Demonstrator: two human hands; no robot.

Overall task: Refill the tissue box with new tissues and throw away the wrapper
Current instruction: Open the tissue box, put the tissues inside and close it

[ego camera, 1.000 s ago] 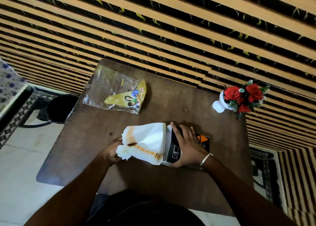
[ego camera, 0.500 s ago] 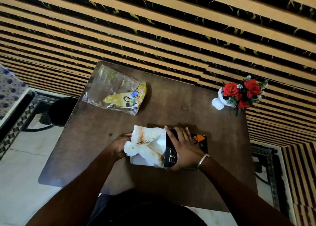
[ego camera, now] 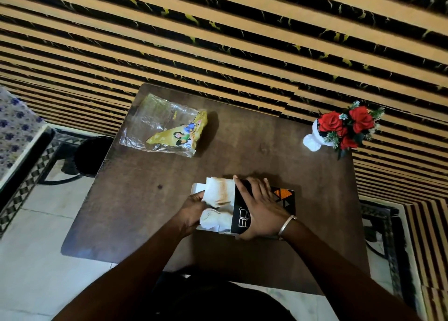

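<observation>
A black tissue box (ego camera: 286, 198) with orange triangles lies on its side on the brown table (ego camera: 150, 214), its open end facing left. My right hand (ego camera: 261, 206) presses flat on top of the box and grips it. A bent stack of white tissues (ego camera: 219, 194) with orange-brown edging sticks partly out of that open end. My left hand (ego camera: 192, 210) is closed on the tissues at their left edge. The clear and yellow plastic wrapper (ego camera: 167, 129) lies flat and loose at the table's far left corner, apart from both hands.
A white vase of red flowers (ego camera: 339, 129) stands at the table's far right corner. A dark round bin (ego camera: 93, 155) sits on the floor left of the table. A striped wall runs behind the table. A patterned bed edge (ego camera: 17, 136) is at far left.
The tissue stack, spread wide and flat a second ago, is now folded and bunched, and sits further right inside the box. My left hand followed it rightward; my right hand stayed on the box.
</observation>
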